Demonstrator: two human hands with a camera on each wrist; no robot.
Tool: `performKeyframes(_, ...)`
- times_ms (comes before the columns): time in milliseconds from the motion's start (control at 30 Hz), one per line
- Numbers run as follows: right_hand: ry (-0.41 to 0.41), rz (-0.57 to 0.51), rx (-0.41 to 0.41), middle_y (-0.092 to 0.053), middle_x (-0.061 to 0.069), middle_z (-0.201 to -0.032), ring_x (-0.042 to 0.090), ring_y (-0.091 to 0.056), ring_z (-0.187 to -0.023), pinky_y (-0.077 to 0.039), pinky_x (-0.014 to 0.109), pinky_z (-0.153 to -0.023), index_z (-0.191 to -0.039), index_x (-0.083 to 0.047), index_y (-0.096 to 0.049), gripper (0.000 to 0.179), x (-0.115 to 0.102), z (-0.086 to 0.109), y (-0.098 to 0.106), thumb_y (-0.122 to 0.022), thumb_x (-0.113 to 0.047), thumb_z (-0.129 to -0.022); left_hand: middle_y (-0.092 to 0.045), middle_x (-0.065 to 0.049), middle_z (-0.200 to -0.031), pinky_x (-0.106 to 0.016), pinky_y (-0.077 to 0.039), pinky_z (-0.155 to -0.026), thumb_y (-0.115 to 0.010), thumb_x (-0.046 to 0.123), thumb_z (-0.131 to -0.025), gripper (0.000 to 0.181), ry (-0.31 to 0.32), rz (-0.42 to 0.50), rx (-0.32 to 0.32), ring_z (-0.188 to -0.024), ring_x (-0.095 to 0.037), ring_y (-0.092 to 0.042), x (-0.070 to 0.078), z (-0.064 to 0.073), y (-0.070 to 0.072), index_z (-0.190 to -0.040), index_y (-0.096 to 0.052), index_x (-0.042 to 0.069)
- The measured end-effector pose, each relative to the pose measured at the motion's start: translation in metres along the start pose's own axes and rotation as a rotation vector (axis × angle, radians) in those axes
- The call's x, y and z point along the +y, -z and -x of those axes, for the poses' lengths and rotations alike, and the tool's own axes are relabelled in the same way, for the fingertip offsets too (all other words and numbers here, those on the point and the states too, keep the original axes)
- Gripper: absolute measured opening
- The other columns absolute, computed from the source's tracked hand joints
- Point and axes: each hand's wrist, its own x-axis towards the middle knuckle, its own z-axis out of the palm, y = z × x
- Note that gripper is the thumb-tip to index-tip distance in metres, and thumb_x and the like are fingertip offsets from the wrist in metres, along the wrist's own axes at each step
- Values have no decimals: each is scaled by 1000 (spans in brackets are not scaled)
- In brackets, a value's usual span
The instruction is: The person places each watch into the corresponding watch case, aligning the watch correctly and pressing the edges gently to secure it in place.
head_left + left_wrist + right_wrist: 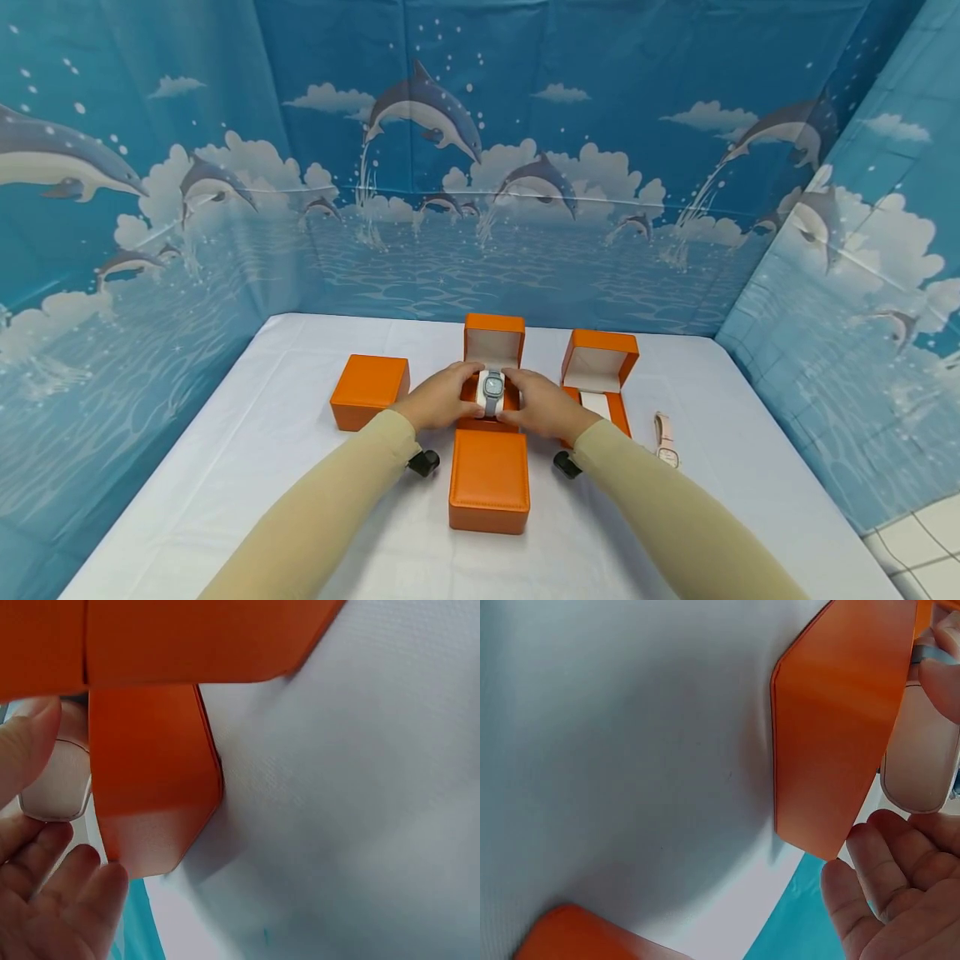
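Note:
A watch with a grey strap and squarish face (492, 386) is wrapped round a pale cushion (56, 784). My left hand (441, 397) grips the cushion's left end, thumb on the near side and fingers on the far side. On the opposite end, my right hand (545, 406) holds it the same way, its fingers at the cushion's edge (919, 754) in the right wrist view. Both hands are at the mouth of an orange watch box (495, 323) with its lid raised. How deep the cushion sits inside cannot be told.
Directly in front stands a closed orange box (490, 471); another closed box (371, 385) is to the left. An open box (600, 342) with a white cushion (596, 405) stands right, partly behind my right arm. A pink-strapped watch (665, 440) lies beyond it on the white tablecloth (247, 417).

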Motion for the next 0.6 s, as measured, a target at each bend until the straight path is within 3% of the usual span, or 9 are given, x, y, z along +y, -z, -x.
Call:
performKeyframes(200, 3, 19, -6, -50, 17, -159, 34, -53, -144, -44, 52, -120, -160, -1, -40, 82, 2, 0, 0, -79, -36, -96, -46, -12, -162, -49, -41, -123, -79, 34, -96, 77, 0, 8, -9, -144, -29, -53, 2, 0, -1, -161, -41, 13)
performKeyframes(600, 24, 48, -3, -52, 16, -159, 32, -53, -145, -42, 50, -122, -160, -2, -41, 82, 5, 0, -4, -78, -37, -97, -47, -10, -162, -46, -40, -124, -77, 37, -97, 77, -2, -63, -14, -145, -26, -52, -2, -2, -6, -161, -41, 14)
